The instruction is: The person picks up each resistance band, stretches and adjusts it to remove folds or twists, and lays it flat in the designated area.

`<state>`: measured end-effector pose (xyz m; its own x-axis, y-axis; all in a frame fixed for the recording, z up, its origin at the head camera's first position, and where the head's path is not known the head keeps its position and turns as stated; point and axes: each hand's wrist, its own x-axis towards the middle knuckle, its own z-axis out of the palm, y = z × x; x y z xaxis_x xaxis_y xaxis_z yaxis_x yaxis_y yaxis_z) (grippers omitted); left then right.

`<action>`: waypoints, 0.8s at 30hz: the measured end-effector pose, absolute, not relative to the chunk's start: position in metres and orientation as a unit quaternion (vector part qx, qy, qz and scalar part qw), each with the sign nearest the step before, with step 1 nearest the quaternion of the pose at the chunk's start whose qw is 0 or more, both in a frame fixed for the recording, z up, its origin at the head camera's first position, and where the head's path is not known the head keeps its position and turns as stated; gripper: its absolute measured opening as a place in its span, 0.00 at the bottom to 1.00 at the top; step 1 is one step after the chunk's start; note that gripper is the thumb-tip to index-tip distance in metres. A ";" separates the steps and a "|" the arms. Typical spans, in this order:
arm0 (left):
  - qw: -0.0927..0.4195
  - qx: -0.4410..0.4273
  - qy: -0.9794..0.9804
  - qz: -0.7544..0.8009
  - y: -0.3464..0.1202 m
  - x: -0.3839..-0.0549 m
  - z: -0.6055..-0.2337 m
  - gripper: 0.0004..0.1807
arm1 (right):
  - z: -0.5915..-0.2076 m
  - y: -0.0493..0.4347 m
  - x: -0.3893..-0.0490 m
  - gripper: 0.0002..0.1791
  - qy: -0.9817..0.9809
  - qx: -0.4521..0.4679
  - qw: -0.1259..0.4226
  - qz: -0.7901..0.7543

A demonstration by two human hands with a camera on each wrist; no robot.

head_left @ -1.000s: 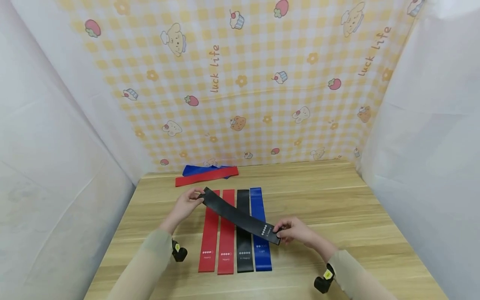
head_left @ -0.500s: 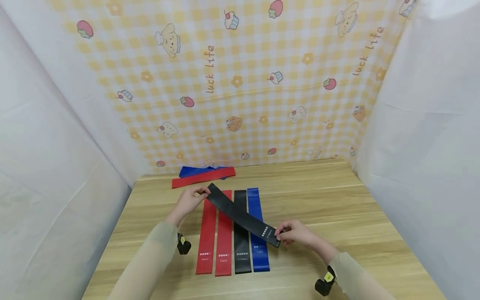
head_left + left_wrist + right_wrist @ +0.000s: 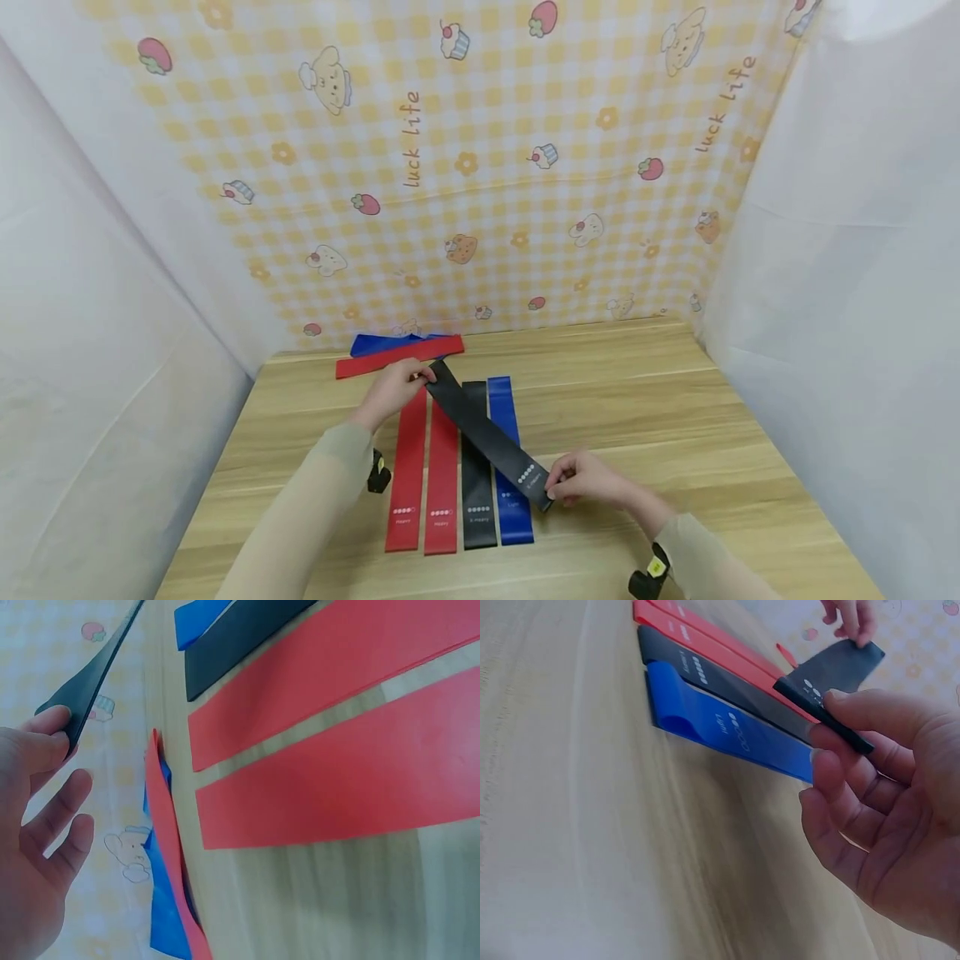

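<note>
A black resistance band (image 3: 487, 436) marked X-Heavy is stretched out in the air, slanting over a row of flat bands. My left hand (image 3: 395, 387) pinches its far end between thumb and index finger, the other fingers loose in the left wrist view. At the near end, my right hand (image 3: 588, 481) pinches the band just below its printed label. Beneath it lie a red band (image 3: 406, 475), a second red band (image 3: 441, 492), another black band (image 3: 478, 500) and a blue band (image 3: 516, 525) marked Light, side by side. The held band hides parts of the row.
Behind the row, a loose red band (image 3: 397, 356) lies across a crumpled blue band (image 3: 375, 342) at the back left. The wooden table (image 3: 637, 400) meets a checked cloth backdrop (image 3: 480, 183) at its far edge. White cloth walls stand on both sides.
The held black band has turned steeper. My left hand has moved right and slightly away, while my right hand has come a little nearer. The head view has shifted slightly; the flat bands stay put.
</note>
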<state>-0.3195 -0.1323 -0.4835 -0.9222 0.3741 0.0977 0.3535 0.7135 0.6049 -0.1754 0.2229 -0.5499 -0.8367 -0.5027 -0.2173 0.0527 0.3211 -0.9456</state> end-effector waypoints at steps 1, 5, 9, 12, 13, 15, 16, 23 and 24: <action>0.014 0.197 0.928 0.315 -0.130 -0.320 -0.482 0.10 | -0.551 0.222 -0.174 0.05 0.773 -0.147 0.247 -0.565; 0.006 0.204 0.936 0.285 -0.118 -0.322 -0.477 0.10 | -0.553 0.219 -0.169 0.05 0.773 -0.153 0.248 -0.564; 0.000 0.207 0.938 0.278 -0.103 -0.323 -0.474 0.11 | -0.552 0.217 -0.165 0.06 0.774 -0.163 0.247 -0.559; -0.003 0.200 0.939 0.280 -0.090 -0.324 -0.471 0.12 | -0.552 0.216 -0.164 0.06 0.775 -0.173 0.246 -0.556; -0.006 0.196 0.940 0.280 -0.085 -0.324 -0.470 0.13 | -0.553 0.215 -0.164 0.05 0.775 -0.175 0.246 -0.556; -0.004 0.181 0.938 0.296 -0.075 -0.324 -0.468 0.13 | -0.553 0.215 -0.163 0.05 0.776 -0.175 0.244 -0.555; 0.001 0.171 0.935 0.310 -0.070 -0.323 -0.468 0.14 | -0.553 0.215 -0.162 0.05 0.777 -0.172 0.244 -0.554; 0.056 0.103 0.885 0.451 -0.038 -0.323 -0.467 0.14 | -0.556 0.212 -0.156 0.07 0.775 -0.150 0.256 -0.558; 0.059 0.100 0.881 0.459 -0.035 -0.323 -0.468 0.14 | -0.558 0.211 -0.155 0.07 0.774 -0.148 0.256 -0.559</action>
